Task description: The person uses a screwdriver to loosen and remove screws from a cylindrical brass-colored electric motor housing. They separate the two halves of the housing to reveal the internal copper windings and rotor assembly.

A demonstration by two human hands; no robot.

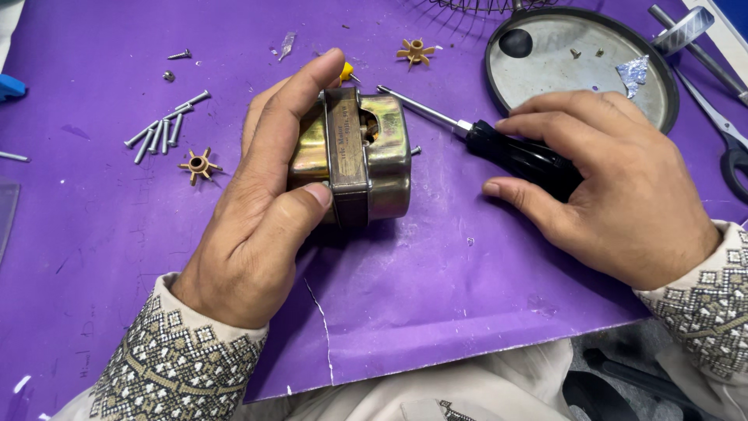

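Two hands are occupied on the purple sheet [436,281].

The brass-coloured metal motor housing [362,156] is clamped upright mid-sheet between thumb and fingers of the left hand [257,210], seemingly to steady it. The black-handled screwdriver [499,148] is covered by the right hand [615,187], fingers curled loosely over its handle, tip aimed at the housing. Loose silver screws [164,129], brown plastic star-shaped pieces [199,165] and a round metal lid [580,66] are scattered nearby; nothing obstructs.
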